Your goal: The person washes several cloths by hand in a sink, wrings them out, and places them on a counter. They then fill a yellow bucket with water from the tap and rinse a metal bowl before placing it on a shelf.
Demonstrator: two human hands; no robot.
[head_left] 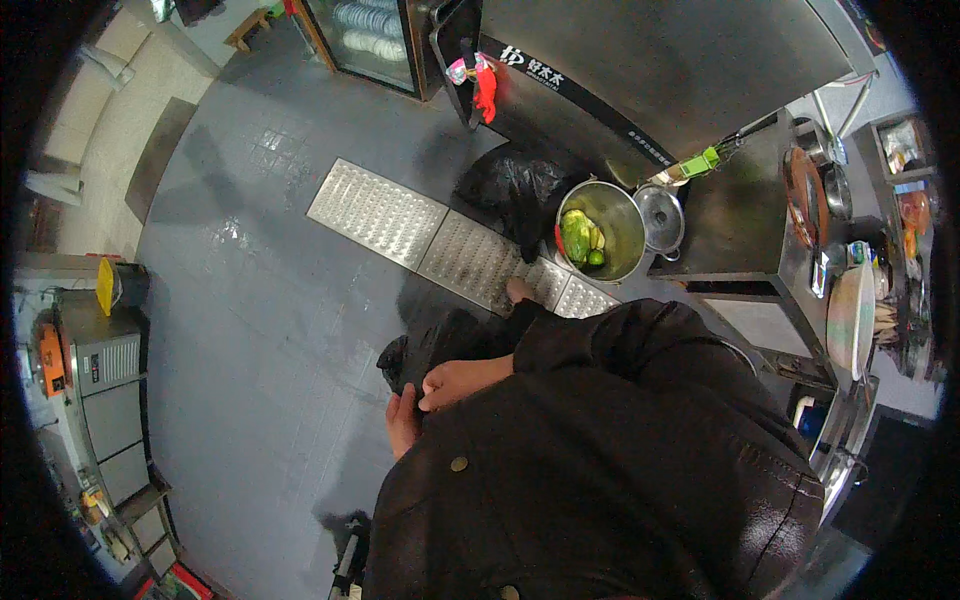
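Observation:
My right hand [459, 381] is curled with its fingertips pinched on dark, black material [439, 337], a bag or cloth. My left hand [403, 421] touches the same material just below and left of it, its fingers partly hidden. Beyond my hands, a metal pot [626, 232] holds green vegetables [579, 238]. Against the pot's left side lies a black plastic bag [514, 184]. A small patch of bare skin [519, 289] shows beside my dark sleeve; which body part it is, I cannot tell.
A perforated metal floor grating [382, 214] crosses the grey floor [262, 315]. A round metal lid or strainer [660, 217] sits right of the pot. A steel counter [731, 217] stands at right, a large steel panel [660, 60] above. A glass-fronted cabinet [375, 45] is at the top.

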